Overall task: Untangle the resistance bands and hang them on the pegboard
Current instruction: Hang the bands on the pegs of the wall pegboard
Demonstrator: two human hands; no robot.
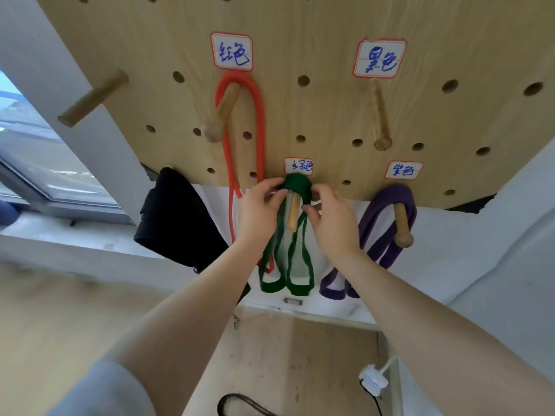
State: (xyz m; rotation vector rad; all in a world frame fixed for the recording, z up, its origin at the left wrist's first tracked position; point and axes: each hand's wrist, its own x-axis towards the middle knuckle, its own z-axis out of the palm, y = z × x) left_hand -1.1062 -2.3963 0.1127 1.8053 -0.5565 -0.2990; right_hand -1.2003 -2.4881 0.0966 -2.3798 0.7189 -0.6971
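While my left hand [258, 210] and right hand [332, 219] pinch the dark green looped band [295, 187] over its wooden peg [292, 213], I see an orange-red band [259, 121] and purple band [381, 217] flanking.

A window [36, 163] is seen at nine o'clock, above a pale sill [69, 235]. A black cloth [177, 223] is draped just right of it. A wooden floor [54, 319] is spread at seven o'clock. A white plug [372, 381] with its cord is seen at five o'clock, and a dark loop [240, 405] at six o'clock.
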